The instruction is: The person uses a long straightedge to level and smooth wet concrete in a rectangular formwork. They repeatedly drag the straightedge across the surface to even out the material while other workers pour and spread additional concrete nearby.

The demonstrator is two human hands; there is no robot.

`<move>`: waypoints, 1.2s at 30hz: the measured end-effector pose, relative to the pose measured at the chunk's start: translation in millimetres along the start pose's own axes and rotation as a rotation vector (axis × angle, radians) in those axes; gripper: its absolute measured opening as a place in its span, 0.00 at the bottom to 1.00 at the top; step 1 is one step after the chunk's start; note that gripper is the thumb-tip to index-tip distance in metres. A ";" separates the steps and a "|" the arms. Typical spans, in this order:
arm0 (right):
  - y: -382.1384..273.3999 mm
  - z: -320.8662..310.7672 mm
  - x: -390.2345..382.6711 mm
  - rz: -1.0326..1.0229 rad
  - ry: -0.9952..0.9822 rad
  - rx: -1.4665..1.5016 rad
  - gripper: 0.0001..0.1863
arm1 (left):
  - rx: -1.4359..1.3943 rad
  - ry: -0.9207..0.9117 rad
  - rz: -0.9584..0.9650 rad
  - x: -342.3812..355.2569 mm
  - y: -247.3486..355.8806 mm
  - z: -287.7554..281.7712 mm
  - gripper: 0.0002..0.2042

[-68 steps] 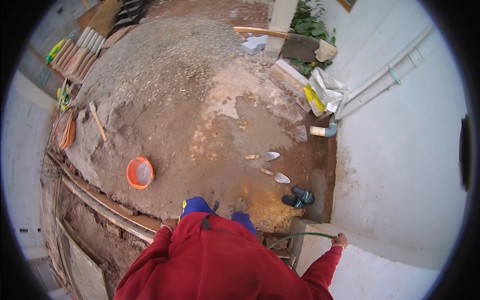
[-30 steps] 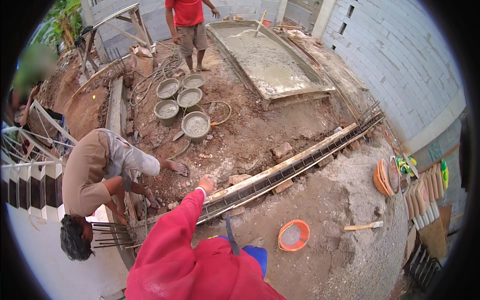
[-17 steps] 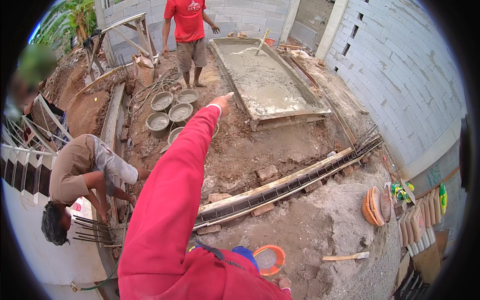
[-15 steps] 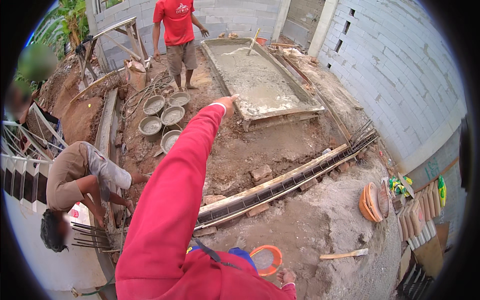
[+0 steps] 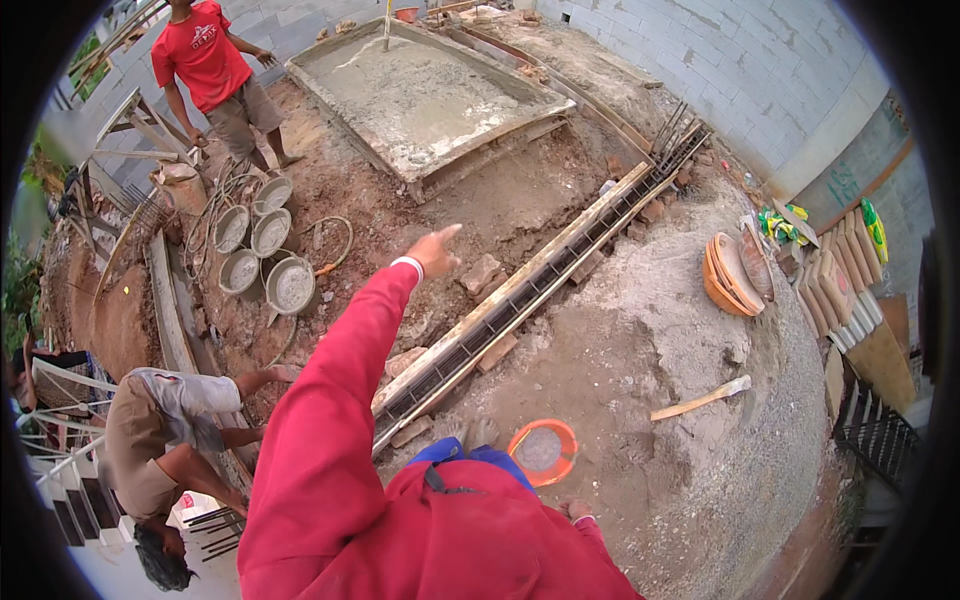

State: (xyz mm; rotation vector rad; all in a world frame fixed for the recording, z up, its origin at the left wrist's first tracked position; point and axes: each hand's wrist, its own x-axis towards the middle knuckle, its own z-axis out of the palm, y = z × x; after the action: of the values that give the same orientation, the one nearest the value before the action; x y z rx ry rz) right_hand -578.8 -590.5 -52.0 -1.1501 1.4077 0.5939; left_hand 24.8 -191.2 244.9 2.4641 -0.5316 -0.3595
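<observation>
whereas the left hand (image 5: 433,253) pointed over the trough (image 5: 494,146) earlier, it now shows short of it, empty, fingers out, seemingly just gesturing. the bucket (image 5: 566,443) sits just beside the right hand (image 5: 577,510), whose grip i cannot tell.

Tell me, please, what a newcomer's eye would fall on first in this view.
Likely the red sleeve running up left of centre, the left fingers extended above the soil. Near the top, a broad trough holds grey mix. The orange bucket stands out below centre, beside the person's feet.
</observation>
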 end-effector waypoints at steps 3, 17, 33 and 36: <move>24.7 16.3 -4.5 0.063 -0.074 -0.099 0.14 | 0.182 -0.260 -0.371 -61.3 -71.2 73.2 0.49; -146.5 11.6 -77.8 -0.346 0.078 -0.180 0.16 | 0.059 0.568 -1.156 -152.5 -287.4 -265.8 0.33; -69.3 52.9 -83.3 -0.196 -0.008 -0.385 0.16 | 0.085 0.414 -1.085 -135.5 -287.6 -259.2 0.40; -46.6 54.4 -74.3 -0.183 -0.027 -0.382 0.15 | 0.033 0.431 -1.072 -155.2 -315.4 -246.0 0.34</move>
State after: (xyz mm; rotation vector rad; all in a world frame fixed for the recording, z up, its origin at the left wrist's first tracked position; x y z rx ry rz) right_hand -524.4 -539.0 19.1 -1.5479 1.1784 0.7643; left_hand 69.4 234.7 272.0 2.5333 1.0024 -0.1956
